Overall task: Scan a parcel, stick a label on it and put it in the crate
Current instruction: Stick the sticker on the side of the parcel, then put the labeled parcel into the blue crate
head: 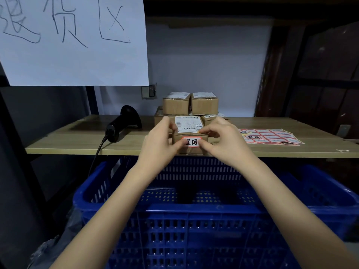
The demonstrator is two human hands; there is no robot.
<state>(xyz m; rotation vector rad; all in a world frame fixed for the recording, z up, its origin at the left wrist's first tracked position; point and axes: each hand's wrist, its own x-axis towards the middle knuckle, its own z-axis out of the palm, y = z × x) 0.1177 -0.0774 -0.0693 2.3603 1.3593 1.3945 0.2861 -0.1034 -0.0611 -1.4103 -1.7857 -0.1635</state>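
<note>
I am seeing my left hand (158, 141) gripping the left side of the parcel (190, 135), fingers curled over its top edge and thumb pressing on the near face, while my right hand (223, 139) is closing on the right side in the same way, its thumb tip touching the right end of the label (192, 142). The label, white with a red border and dark handwriting, is lying flat on the parcel's near face between the two thumbs. The parcel, a small brown box with a white shipping slip on top, is sitting at the near edge of the wooden surface (77, 136). Just behind it, more brown boxes (189, 105) are standing stacked. To the right, a sheet of red-bordered labels (272, 135) is lying flat on the surface. To the left, a black scanner (122, 124) is resting with its cable trailing over the near edge. Below and nearer, a blue crate (204, 216) is standing under my forearms. At far upper left, a white handwritten sign (77, 61) is hanging.
</note>
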